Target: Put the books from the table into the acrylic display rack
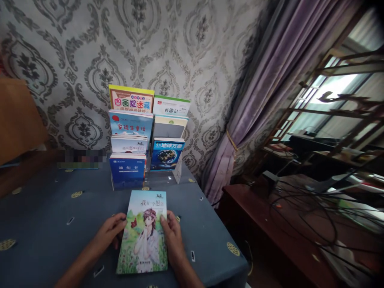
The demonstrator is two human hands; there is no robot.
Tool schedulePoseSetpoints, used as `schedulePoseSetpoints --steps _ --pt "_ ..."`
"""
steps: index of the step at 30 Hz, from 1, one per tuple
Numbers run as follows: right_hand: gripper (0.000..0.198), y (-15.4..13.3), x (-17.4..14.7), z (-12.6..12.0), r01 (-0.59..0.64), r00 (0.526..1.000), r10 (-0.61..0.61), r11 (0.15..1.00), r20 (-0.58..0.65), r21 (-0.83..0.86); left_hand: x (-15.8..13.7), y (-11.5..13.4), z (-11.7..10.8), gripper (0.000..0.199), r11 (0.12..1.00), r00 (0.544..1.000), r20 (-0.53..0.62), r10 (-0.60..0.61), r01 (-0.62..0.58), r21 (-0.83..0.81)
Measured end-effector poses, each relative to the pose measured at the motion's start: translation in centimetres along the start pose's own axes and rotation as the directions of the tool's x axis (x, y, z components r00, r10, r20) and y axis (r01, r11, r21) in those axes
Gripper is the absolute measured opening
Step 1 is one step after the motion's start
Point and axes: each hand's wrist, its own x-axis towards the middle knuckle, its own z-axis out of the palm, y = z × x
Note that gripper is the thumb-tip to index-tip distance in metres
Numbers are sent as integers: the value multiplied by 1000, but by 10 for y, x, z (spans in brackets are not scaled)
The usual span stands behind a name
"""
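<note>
A paperback book (144, 236) with a drawn figure, a red butterfly and green meadow on its cover faces up over the near part of the table, its top end away from me. My right hand (174, 236) grips its right edge, thumb on the cover and fingers curled round behind. At the left edge, my left hand (109, 232) holds the book with its fingertips, partly hidden by it. Just beyond stands a clear book rack (178, 172) with books in two tiered columns. A blue booklet (127, 170) is lowest on the left, a blue globe-cover book (167, 156) lowest on the right.
A dark blue-grey patterned cloth covers the table (45, 224). Patterned wallpaper (204, 80) rises behind the rack. At right are a purple curtain (237, 120), a reddish-brown cabinet (255, 224) and tangled black cables (303, 208). A brown box-like object (21, 120) stands at far left.
</note>
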Motion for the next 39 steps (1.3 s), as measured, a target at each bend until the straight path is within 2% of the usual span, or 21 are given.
schedulePoseSetpoints --steps 4,8,12,17,20,23,25,28,30,32,34,36,37,39 --pt "44 -19 1 -17 27 998 -21 993 52 -113 7 17 11 61 999 997 75 35 -37 34" --pt "45 -39 5 -34 62 994 -42 979 105 -196 15 26 26 66 993 991 101 87 -95 75" --pt "44 -46 9 -49 91 990 -61 964 127 -249 23 21 36 69 984 982 131 135 -148 101" --pt "48 -40 6 -57 74 994 -50 962 97 -262 32 9 38 58 961 976 169 139 -174 213" --pt "50 -39 3 -55 61 996 -42 959 74 -275 38 18 35 39 872 952 69 297 -300 387" --pt "48 -41 -1 -51 60 998 -47 952 51 -299 49 35 37 26 718 858 -2 514 -429 547" --pt "49 -42 -2 -49 47 999 -40 951 32 -304 58 41 43 30 652 826 27 563 -464 600" --pt "52 -44 -3 -49 11 1000 -10 951 4 -308 70 33 54 37 619 820 32 571 -457 639" --pt "51 -45 -3 -50 -19 1000 21 948 1 -318 74 17 57 49 636 824 5 566 -440 634" --pt "51 -45 -2 -51 -49 999 52 945 2 -323 74 -2 55 58 696 843 -50 535 -407 591" --pt "51 -44 -2 -53 -69 997 72 945 -2 -318 69 -15 48 58 793 893 -75 444 -352 497" --pt "51 -42 -2 -55 -83 996 88 945 0 -317 62 -20 40 49 894 960 9 280 -264 362" --pt "50 -41 -2 -56 -84 996 89 944 2 -320 58 -18 36 43 929 976 77 205 -219 300" --pt "49 -42 1 -58 -67 997 77 939 15 -336 51 -6 32 33 962 973 186 135 -174 209"
